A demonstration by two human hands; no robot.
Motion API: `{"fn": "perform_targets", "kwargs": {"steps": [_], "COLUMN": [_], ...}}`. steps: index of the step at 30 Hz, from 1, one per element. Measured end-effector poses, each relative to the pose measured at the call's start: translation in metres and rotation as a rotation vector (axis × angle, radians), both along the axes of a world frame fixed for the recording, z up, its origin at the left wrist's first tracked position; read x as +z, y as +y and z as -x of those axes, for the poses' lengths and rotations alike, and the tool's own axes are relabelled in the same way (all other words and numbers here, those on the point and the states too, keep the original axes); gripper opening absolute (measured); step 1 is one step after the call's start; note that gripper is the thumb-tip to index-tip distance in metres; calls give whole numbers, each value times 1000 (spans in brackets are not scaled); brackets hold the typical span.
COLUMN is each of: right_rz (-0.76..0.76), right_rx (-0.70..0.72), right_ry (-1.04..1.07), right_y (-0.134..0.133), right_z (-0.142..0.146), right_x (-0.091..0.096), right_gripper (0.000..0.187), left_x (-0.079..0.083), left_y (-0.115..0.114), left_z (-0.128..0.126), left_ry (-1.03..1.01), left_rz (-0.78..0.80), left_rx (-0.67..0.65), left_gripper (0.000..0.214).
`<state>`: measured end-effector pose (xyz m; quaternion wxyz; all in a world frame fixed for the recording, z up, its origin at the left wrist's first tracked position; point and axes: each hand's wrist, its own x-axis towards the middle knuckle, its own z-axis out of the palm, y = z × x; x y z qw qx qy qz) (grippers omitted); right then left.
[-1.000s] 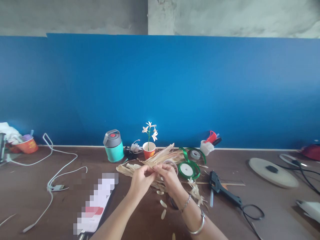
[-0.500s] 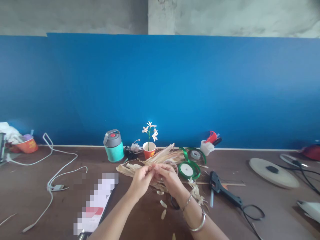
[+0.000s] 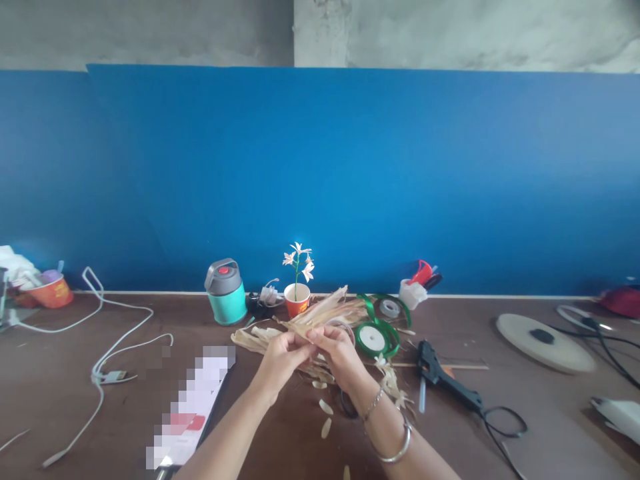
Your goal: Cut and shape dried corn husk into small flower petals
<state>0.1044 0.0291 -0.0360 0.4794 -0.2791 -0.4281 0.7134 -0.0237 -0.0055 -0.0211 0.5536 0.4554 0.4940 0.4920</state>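
Note:
My left hand (image 3: 283,360) and my right hand (image 3: 341,355) meet over the middle of the brown table (image 3: 75,400), fingers pinched together on a pale dried husk strip (image 3: 306,335). A heap of dried husks (image 3: 325,313) lies right behind the hands. Cut husk petals (image 3: 326,407) lie scattered below my wrists. My right wrist wears two bracelets.
A green ribbon spool (image 3: 373,339), a tape roll (image 3: 389,308) and a black glue gun (image 3: 443,381) with cord lie to the right. A teal flask (image 3: 226,291) and a red cup with a white flower (image 3: 297,297) stand behind. White cables (image 3: 115,353) lie left; a round board (image 3: 544,341) lies right.
Both hands stay pinched on the husk strip, shifting only slightly. The view drifted a little to the right.

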Motion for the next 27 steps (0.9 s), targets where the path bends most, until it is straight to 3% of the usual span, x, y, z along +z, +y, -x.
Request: {"fn": "perform_targets", "kwargs": {"steps": [6, 14, 21, 27], "right_rz": [17, 8, 19, 34], "right_rx": [-32, -74, 39, -77], "right_ry": [0, 14, -23, -68], "right_y": [0, 3, -1, 3], "right_z": [1, 0, -1, 0], "right_x": [-3, -7, 0, -5], "right_gripper": [33, 31, 33, 40], "left_x": [-6, -4, -5, 2], "left_y": [2, -1, 0, -3], "left_z": [-2, -2, 0, -2], "left_ry": [-26, 8, 21, -19], "left_rz": [-46, -5, 3, 51], "left_rx": [-70, -59, -90, -201], "left_gripper": [33, 30, 38, 40]}}
